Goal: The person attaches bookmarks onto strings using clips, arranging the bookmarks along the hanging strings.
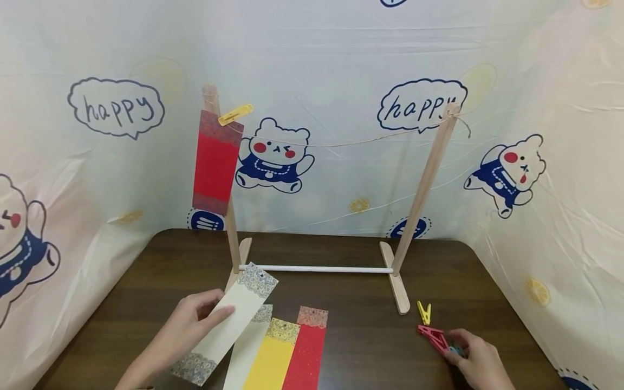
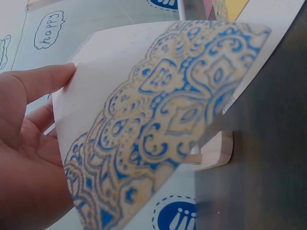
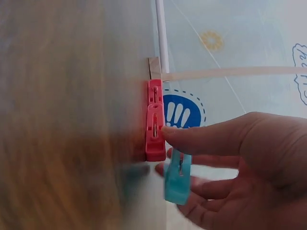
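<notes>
Hands both loaded. Left hand point(image 1: 187, 319) pinches a white card point(image 1: 224, 336), thumb on the near face, patterned upper end tilted in front of the stand point(image 1: 424, 195), at its left foot. Right hand point(image 1: 475, 360) pinches the teal clip point(image 3: 177, 184) between thumb and fingers, near side of the stand's right foot; pink clips point(image 1: 434, 337) just beside, can't tell if the thumb touches one. Spare yellow clip point(image 1: 424, 312) sits between those and the stand.

Reference: hung red card point(image 1: 216, 168) at the stand's left post, clipped to the string point(image 1: 341, 145). Flat white card point(image 1: 244, 346), yellow card point(image 1: 270, 357) and flat red card point(image 1: 307, 352) lie on the worktop point(image 1: 361, 325), near side of the stand.

Step reads as readying one clip for the held card. Lift teal alone, don't drag pink. Grip it by the handle ends so it opens fully. Keep the left pinch light, card looks bowed already. Leave its top edge free for the clip. String sags, so go gently there.
</notes>
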`<move>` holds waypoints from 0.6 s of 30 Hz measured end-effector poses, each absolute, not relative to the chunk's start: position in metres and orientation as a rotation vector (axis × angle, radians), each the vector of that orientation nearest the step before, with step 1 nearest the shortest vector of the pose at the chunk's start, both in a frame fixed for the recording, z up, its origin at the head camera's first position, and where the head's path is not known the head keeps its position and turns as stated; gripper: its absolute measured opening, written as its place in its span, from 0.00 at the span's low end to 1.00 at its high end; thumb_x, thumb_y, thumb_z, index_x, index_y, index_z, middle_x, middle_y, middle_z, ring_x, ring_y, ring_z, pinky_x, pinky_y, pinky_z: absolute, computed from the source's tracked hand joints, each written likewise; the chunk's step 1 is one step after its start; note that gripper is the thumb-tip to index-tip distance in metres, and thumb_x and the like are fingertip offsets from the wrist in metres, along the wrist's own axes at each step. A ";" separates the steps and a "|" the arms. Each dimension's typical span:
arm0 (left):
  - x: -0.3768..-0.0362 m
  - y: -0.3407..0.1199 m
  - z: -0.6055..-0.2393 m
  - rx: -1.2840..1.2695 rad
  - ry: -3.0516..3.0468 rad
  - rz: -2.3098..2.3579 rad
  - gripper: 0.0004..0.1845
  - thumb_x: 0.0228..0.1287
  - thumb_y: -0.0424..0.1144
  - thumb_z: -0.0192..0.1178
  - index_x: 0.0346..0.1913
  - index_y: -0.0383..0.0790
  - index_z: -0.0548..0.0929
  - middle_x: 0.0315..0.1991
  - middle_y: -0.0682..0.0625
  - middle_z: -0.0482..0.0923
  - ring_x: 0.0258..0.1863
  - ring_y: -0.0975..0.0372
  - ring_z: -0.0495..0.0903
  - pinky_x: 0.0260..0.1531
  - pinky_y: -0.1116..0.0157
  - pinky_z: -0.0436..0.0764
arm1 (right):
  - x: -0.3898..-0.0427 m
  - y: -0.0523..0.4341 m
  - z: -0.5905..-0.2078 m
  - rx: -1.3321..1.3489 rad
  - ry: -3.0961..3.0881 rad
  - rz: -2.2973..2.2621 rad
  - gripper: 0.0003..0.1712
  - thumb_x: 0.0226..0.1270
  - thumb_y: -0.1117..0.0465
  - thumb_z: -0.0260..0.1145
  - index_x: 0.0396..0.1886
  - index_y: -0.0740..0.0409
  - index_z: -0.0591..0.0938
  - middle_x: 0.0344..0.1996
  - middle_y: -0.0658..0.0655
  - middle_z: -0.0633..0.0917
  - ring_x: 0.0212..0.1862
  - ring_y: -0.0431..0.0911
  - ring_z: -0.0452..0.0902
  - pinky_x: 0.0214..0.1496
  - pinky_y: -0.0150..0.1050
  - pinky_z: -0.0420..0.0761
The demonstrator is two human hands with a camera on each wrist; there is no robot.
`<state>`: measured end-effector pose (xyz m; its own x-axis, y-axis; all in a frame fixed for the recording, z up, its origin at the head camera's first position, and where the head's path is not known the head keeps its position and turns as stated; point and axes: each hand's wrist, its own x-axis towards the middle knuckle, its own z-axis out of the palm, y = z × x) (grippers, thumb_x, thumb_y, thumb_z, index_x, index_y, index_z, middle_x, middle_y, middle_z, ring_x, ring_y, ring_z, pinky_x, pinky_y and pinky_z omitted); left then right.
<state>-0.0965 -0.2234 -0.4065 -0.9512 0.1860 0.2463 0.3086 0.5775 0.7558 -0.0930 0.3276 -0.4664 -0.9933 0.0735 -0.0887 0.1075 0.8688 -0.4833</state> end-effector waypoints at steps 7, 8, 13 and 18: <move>-0.102 -0.224 -0.403 -0.454 -2.622 -1.283 0.07 0.68 0.42 0.65 0.32 0.51 0.78 0.20 0.60 0.68 0.20 0.70 0.67 0.18 0.70 0.69 | -0.086 0.319 -0.449 0.083 3.352 -0.838 0.18 0.56 0.65 0.76 0.47 0.64 0.85 0.33 0.58 0.86 0.35 0.51 0.84 0.34 0.46 0.83; -0.102 -0.224 -0.402 -0.464 -2.615 -1.284 0.07 0.68 0.41 0.64 0.32 0.51 0.78 0.20 0.60 0.68 0.20 0.70 0.67 0.18 0.70 0.69 | -0.086 0.317 -0.446 0.051 3.395 -0.847 0.17 0.55 0.66 0.77 0.46 0.64 0.86 0.34 0.58 0.86 0.35 0.51 0.85 0.34 0.46 0.84; -0.107 -0.223 -0.396 -0.458 -2.617 -1.289 0.04 0.68 0.42 0.65 0.35 0.50 0.82 0.23 0.58 0.73 0.21 0.69 0.70 0.19 0.69 0.71 | -0.091 0.307 -0.422 -0.179 3.504 -0.908 0.17 0.51 0.70 0.78 0.43 0.65 0.87 0.36 0.61 0.82 0.35 0.56 0.85 0.33 0.42 0.85; -0.110 -0.224 -0.391 -0.416 -2.629 -1.270 0.04 0.67 0.44 0.66 0.37 0.49 0.83 0.24 0.56 0.75 0.21 0.66 0.73 0.19 0.69 0.72 | -0.106 0.292 -0.385 -0.375 3.565 -0.937 0.17 0.51 0.68 0.79 0.43 0.64 0.87 0.34 0.56 0.78 0.34 0.53 0.84 0.33 0.27 0.81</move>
